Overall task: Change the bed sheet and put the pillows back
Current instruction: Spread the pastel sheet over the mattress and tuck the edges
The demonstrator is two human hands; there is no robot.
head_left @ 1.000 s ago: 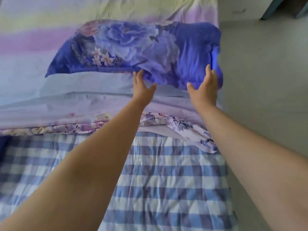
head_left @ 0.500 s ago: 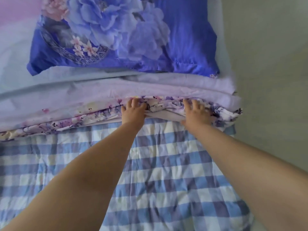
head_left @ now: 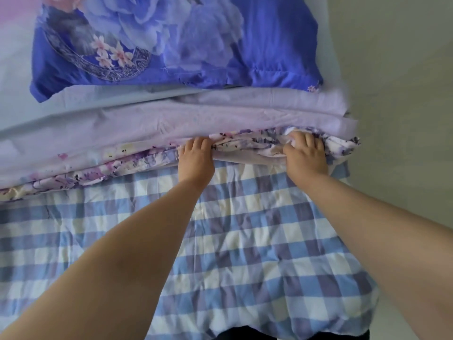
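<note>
A blue pillow with a large flower print [head_left: 176,42] lies at the top of the bed on a pale lilac sheet [head_left: 147,121]. That sheet is folded back in layers, and its floral-printed edge [head_left: 245,146] runs across the bed. My left hand [head_left: 196,158] grips this floral edge near the middle, fingers curled into the fold. My right hand [head_left: 305,155] grips the same bunched edge near the bed's right side. Below the fold lies a blue and white checked cover [head_left: 245,241].
A grey floor [head_left: 404,119] runs along the bed's right side. The bed's right edge [head_left: 353,133] is close to my right hand. A dark strip shows under the checked cover at the bottom.
Both hands left the pillow, dropped to the folded sheet's floral edge and closed on it. The view has moved in closer to the bed.
</note>
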